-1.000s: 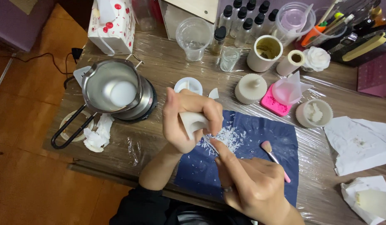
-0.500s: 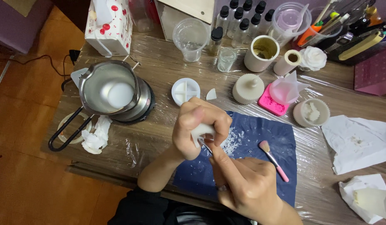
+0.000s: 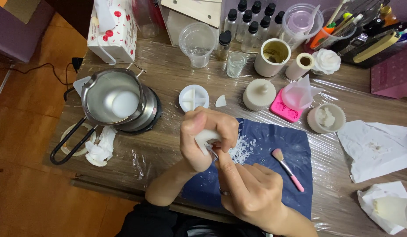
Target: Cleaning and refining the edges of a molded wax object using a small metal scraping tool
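My left hand (image 3: 203, 136) is closed around a small white wax piece (image 3: 204, 137), held above the near left part of a dark blue mat (image 3: 291, 145). My right hand (image 3: 247, 188) comes up from below and presses a thin metal tool (image 3: 213, 153) against the underside of the piece. White shavings (image 3: 243, 149) lie scattered on the mat beside my hands. A pink-handled brush (image 3: 289, 169) rests on the mat to the right, apart from both hands.
A metal pot (image 3: 113, 98) with white wax sits on a hot plate at left, crumpled tissue (image 3: 100, 147) beside it. A white round mould (image 3: 193, 97), a ribbed lid (image 3: 259, 93), a pink mould (image 3: 284, 109), cups, bottles and white paper (image 3: 374, 147) crowd the wrapped table.
The view has shifted, so my hands sit lower in it. My right hand has moved up to the wax piece, and its tool now touches it.
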